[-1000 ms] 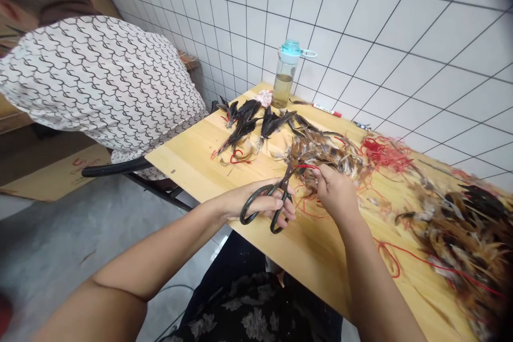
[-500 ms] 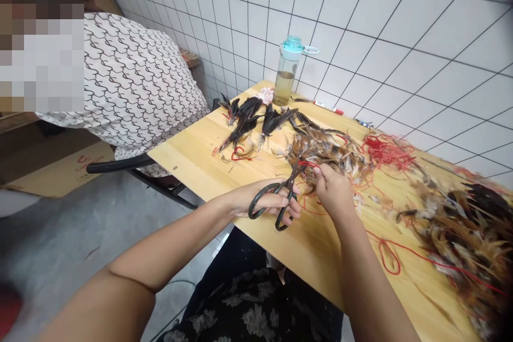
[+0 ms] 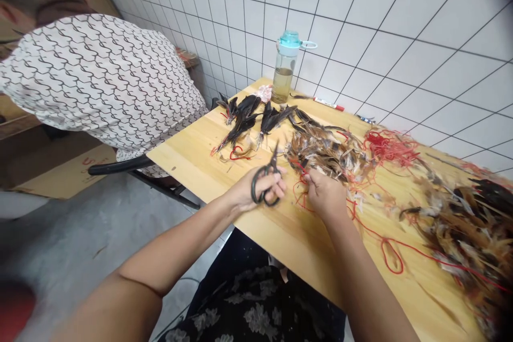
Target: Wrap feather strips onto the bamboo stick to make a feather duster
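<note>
The left hand is holding a pair of scissors above the table, its thumb and fingers curling around the black handles. The blades are pointing away from the person, just beside a pile of brown feathers. The right hand is hovering at the near edge of that pile, its thumb and fingers pinching a red string whose end is sticking out toward the scissors. More red cord is trailing across the table on the right, running into a bigger heap of feathers. Black feather bunches are lying near the far left corner, and a bottle is standing behind them, near the tiled wall. A tangle of red thread is resting beyond the brown feathers. To the left, a co-worker in a patterned shirt is sitting on a black chair.
</note>
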Motion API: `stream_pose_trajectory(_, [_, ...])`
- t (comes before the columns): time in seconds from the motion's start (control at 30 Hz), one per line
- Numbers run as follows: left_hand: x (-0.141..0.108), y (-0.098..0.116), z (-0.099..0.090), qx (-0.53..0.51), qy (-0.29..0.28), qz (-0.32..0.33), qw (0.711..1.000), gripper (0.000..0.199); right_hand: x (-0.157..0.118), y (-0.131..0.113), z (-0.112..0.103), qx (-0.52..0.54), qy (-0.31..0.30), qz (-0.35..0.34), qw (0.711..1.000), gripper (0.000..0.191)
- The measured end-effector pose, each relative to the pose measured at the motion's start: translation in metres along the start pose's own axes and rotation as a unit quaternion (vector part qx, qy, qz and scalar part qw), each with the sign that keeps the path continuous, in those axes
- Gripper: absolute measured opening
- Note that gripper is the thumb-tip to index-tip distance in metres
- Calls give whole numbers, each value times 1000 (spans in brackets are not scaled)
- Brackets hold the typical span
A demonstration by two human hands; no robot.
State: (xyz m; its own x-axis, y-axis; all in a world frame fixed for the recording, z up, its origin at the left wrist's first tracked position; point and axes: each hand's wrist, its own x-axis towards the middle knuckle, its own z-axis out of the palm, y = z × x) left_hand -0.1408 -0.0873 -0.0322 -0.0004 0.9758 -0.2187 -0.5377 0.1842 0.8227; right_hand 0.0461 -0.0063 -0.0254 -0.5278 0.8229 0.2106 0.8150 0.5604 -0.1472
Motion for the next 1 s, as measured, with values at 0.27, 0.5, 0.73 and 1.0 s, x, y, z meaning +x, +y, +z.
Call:
stream_pose_trajectory(0.27, [-4,15,-14,36,54,76,995,53,3,1,-1,259,17,35,965,36])
stream_pose_trajectory(0.5, [13,0,24,25,27,83,996,57,1,-13,-2,333,-7,10,943,35])
stream_pose_trajectory(0.73, [23,-11,35,-13,-5,132,991,53,-4,-21,1,360,-15,0,933,37])
stream_pose_trajectory(1.0, [25,23,-3,122,153,213,957,43,-4,-9,7,310,43,6,950,34])
